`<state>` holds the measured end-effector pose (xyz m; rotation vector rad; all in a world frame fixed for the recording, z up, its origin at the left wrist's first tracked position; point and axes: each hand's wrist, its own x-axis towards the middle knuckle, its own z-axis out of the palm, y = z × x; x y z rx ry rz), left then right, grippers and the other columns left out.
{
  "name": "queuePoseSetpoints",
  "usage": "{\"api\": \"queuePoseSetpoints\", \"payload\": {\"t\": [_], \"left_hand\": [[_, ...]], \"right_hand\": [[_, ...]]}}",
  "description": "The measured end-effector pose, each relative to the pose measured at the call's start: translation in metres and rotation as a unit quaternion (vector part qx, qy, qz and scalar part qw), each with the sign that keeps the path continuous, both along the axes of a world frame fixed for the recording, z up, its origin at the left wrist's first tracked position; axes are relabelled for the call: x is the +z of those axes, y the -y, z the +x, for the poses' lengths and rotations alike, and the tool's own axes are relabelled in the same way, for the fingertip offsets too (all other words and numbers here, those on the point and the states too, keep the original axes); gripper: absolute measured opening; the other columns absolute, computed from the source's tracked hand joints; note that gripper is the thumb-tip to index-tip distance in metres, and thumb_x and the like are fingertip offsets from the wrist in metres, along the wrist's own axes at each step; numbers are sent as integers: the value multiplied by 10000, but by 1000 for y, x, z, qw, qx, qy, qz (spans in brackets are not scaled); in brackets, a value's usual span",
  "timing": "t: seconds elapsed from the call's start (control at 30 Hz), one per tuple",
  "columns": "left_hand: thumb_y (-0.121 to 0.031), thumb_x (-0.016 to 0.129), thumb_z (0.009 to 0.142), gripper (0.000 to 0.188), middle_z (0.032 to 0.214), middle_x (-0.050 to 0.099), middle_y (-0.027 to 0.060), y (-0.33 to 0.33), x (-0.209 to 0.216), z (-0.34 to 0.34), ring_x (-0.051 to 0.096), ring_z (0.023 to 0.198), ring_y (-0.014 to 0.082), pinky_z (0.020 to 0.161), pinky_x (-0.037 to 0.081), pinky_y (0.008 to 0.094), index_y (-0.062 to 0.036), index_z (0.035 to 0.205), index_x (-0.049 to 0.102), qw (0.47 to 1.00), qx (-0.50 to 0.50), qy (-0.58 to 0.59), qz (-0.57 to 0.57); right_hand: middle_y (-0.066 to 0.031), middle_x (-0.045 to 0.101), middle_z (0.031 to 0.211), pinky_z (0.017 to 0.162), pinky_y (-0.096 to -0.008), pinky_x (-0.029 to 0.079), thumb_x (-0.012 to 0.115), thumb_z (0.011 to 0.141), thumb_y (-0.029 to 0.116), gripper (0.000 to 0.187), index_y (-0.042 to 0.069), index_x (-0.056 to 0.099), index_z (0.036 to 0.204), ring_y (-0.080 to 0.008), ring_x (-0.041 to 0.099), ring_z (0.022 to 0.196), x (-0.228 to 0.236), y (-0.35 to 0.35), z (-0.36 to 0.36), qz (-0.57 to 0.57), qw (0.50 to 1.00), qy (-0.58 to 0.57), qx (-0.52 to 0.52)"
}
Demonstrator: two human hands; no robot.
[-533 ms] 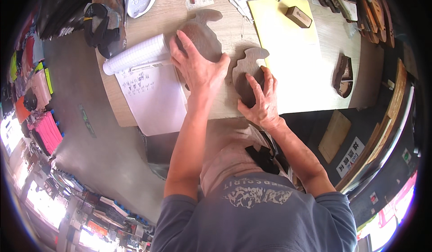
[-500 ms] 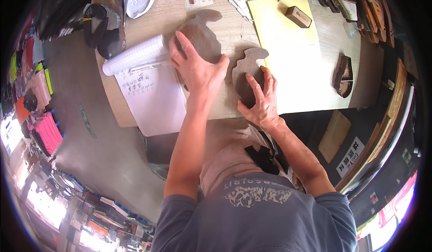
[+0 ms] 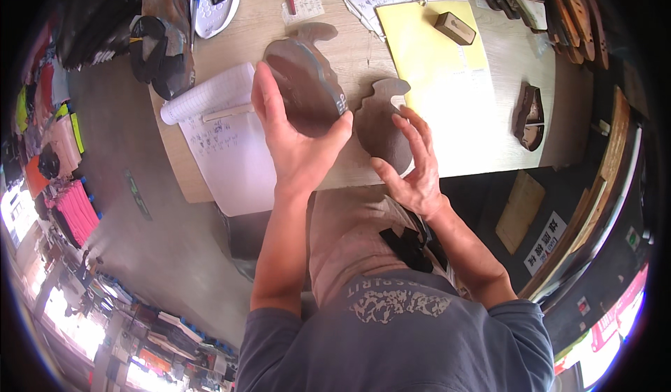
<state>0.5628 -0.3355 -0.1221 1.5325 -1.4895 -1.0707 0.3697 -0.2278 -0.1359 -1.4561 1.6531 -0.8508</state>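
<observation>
My left hand grips a large dark piece with a wavy edge and a hooked far end. The fingers lie along its left side and the thumb presses its right side. It is tilted, so its shiny side wall shows with small pale marks near the thumb. To the right, a smaller dark piece of similar outline lies flat near the table's front edge. My right hand is over its lower right side, fingers apart, thumb at its near end. Whether the fingertips touch it is hard to tell.
Beside my left hand lies an open notebook with handwriting. A yellow envelope carries a small box-like piece. A dark open frame sits at the table's right. A white tray holding small items is at the far left.
The large piece in my left hand has tipped up, exposing its side wall. My right hand's fingers have shifted right and come off the smaller piece's middle.
</observation>
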Motion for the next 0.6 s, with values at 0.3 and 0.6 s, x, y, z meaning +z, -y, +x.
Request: {"api": "queuePoseSetpoints", "payload": {"t": [0.3, 0.6], "left_hand": [[-42, 899, 673, 1304, 1653, 257, 209, -21, 58, -21, 302, 1556, 349, 1263, 333, 470, 0, 1713, 113, 981, -94, -168, -19], [-40, 943, 691, 1295, 1686, 258, 199, -49, 128, -51, 336, 1558, 350, 1263, 346, 488, -40, 1722, 160, 980, -122, 4, -154]], "right_hand": [[-229, 395, 1669, 1289, -492, 281, 701, 1006, 537, 987, -27, 251, 1678, -363, 388, 1552, 53, 34, 16, 82, 792, 603, -53], [-203, 429, 1660, 1274, -474, 326, 616, 1078, 457, 818, -45, 320, 1653, -328, 426, 1532, 125, 7, 10, 90, 715, 693, -23]]}}
